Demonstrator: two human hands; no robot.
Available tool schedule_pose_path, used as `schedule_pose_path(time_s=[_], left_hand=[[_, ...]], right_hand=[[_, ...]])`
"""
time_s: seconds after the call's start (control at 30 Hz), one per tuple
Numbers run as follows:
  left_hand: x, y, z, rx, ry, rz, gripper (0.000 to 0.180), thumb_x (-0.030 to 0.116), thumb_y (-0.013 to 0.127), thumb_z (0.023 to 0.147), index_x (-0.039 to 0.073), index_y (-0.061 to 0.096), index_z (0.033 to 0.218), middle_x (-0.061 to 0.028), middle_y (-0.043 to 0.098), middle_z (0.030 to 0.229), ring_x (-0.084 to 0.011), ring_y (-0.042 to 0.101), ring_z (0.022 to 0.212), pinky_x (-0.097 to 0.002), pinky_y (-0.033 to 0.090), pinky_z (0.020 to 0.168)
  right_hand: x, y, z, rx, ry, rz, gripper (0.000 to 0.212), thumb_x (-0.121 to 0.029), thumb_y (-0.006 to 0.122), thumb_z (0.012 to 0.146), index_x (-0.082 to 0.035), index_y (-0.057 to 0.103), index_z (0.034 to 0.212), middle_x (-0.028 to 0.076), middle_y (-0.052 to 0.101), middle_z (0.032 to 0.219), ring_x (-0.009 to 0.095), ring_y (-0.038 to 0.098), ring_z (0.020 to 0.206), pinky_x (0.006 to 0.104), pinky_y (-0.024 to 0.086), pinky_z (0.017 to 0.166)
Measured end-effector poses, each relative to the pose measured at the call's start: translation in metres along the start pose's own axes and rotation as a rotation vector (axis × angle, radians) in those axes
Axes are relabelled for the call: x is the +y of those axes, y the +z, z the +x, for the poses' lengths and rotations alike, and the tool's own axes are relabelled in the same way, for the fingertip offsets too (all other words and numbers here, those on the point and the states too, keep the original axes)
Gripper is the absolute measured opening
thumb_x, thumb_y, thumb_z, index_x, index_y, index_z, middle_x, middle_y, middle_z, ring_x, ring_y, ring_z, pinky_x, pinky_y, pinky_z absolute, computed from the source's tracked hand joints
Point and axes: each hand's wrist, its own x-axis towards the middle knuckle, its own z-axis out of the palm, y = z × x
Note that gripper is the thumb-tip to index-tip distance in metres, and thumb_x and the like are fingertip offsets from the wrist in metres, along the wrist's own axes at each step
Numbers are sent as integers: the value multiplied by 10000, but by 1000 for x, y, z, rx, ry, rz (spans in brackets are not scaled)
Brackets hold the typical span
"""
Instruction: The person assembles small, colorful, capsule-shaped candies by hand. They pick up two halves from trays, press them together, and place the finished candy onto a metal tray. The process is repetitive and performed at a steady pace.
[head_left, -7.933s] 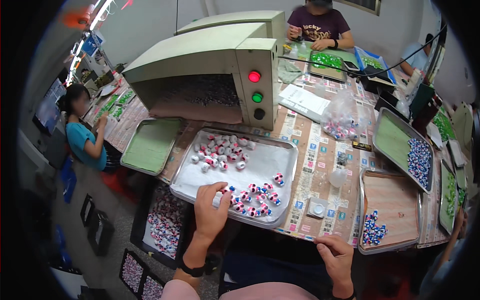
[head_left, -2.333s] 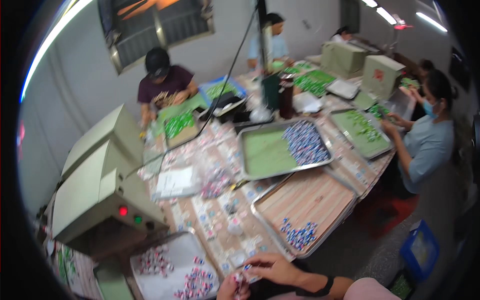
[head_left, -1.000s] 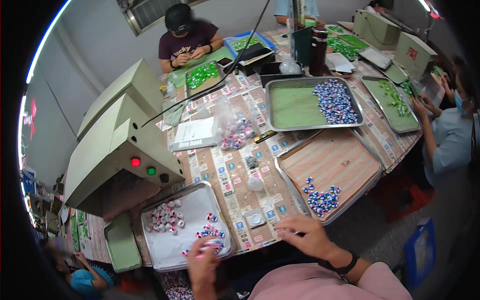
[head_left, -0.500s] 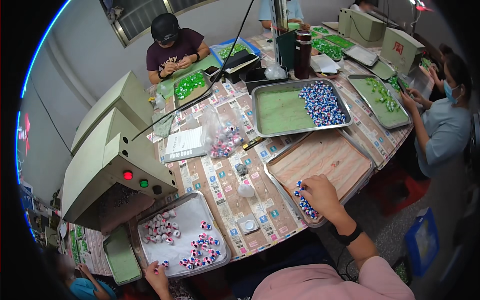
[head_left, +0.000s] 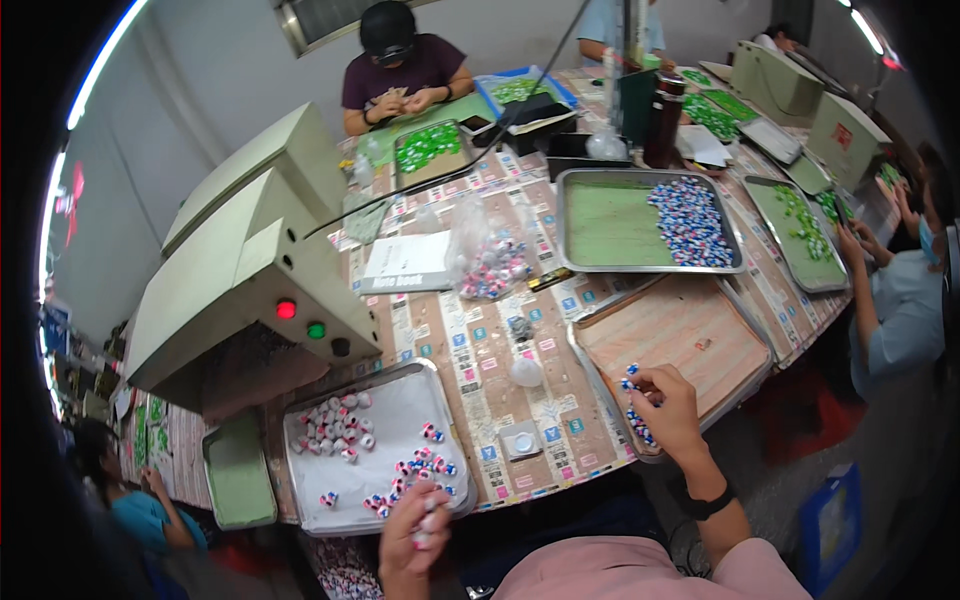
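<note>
My left hand (head_left: pixel 408 532) is curled around several small white-and-pink pieces (head_left: pixel 428 522), in front of the near edge of a metal tray (head_left: pixel 296 510). That tray, lined with white paper, carries a group of white-and-pink pieces (head_left: pixel 335 425) and a cluster of pieces with blue parts (head_left: pixel 425 465). At the right, my right hand (head_left: pixel 668 408) reaches over a tray lined with pinkish cloth (head_left: pixel 690 330). Its thumb and fingers pinch at a small blue-and-white piece (head_left: pixel 628 384), beside a row of similar pieces (head_left: pixel 640 428) along the tray's left side.
A cream machine (head_left: pixel 250 290) with red and green buttons stands at the left. Farther back lie a tray of blue-and-white pieces (head_left: pixel 600 225), a bag of pieces (head_left: pixel 490 262) and a notebook (head_left: pixel 408 262). A white lump (head_left: pixel 526 372) sits mid-table. Co-workers sit around.
My left hand has moved right from the left tray's near corner and now holds white-and-pink pieces. A piece with blue stays near that corner. My right hand remains at the blue-and-white row.
</note>
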Motion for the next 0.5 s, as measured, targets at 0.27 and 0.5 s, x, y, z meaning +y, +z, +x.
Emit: schedule_pose_path(time_s=[0.27,0.5], left_hand=[[-57,51,44,65,-163,-11,268,76,545,931,-27,505,1176,-117,530,1005,-140,487,734,-207,428,531],[-62,32,44,4,-156,2,368,92,565,928,26,478,1280,-115,572,1088,-159,570,870,-226,447,543]], right_hand=[[-28,26,-35,-359,362,586,185,17,639,834,34,635,1019,56,578,1002,100,597,856,210,492,741],[-37,53,-39,-444,95,322,188,-37,661,839,2,667,1022,53,614,903,99,609,774,214,492,659]])
